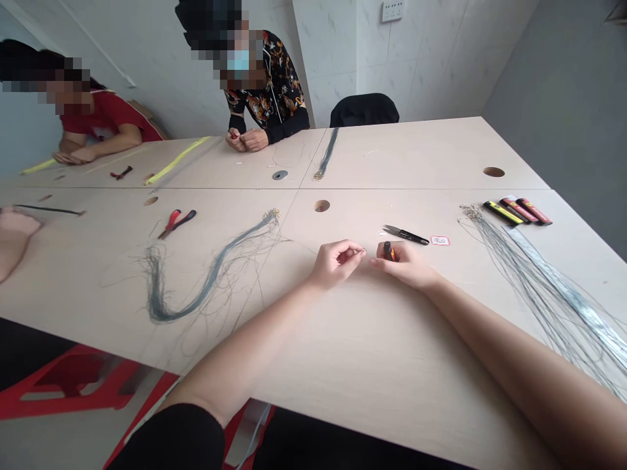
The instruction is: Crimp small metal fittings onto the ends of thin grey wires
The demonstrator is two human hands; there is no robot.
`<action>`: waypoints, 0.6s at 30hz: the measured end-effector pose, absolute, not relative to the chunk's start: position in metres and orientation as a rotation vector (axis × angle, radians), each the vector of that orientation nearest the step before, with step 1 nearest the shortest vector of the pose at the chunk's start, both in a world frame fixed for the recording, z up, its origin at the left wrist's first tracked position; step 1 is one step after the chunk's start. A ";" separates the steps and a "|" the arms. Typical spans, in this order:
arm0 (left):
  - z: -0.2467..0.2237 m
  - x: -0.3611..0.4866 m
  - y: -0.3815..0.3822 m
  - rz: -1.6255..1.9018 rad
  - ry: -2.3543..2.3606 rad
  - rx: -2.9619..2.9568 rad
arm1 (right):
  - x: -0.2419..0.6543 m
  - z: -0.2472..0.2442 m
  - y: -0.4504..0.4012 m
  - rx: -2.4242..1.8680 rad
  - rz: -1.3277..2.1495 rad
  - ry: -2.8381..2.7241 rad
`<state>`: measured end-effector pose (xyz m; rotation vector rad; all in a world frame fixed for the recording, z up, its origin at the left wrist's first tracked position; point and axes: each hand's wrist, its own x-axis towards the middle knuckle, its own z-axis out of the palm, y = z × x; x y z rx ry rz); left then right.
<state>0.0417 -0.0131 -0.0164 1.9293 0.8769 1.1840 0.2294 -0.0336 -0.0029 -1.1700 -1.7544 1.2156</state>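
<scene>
Near the middle of the table, my left hand (337, 261) is closed in a pinch. A tiny end shows at its fingertips, and a thin thread appears to trail from that hand to the left. Close by on the right, my right hand (406, 264) is wrapped round a dark lighter (389, 251) with orange marks; most of it is hidden by the fingers. The fingertips of both hands almost meet. Left of them lies a curved bundle of blue-grey threads (215, 267) with small gold-coloured ends. Just beyond my right hand are black thread snips (406, 235).
A second thread bundle (519, 281) and several lighters (526, 211) lie at the right. Red-handled pliers (176, 224) rest left. A small label (439, 241) sits beside the snips. The table has round holes (322, 206). Two co-workers sit opposite; another person's hand (19, 225) is at far left.
</scene>
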 end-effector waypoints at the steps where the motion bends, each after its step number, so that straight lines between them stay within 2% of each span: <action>1: -0.016 0.042 -0.013 1.172 0.902 1.893 | 0.230 -0.004 -0.033 -1.149 1.194 -1.743; 10: -0.011 0.043 -0.015 1.062 0.885 1.765 | 0.224 -0.013 -0.041 -1.098 0.815 -1.693; 18: -0.012 0.040 -0.015 1.002 0.849 1.817 | 0.224 -0.010 -0.042 -1.061 0.780 -1.735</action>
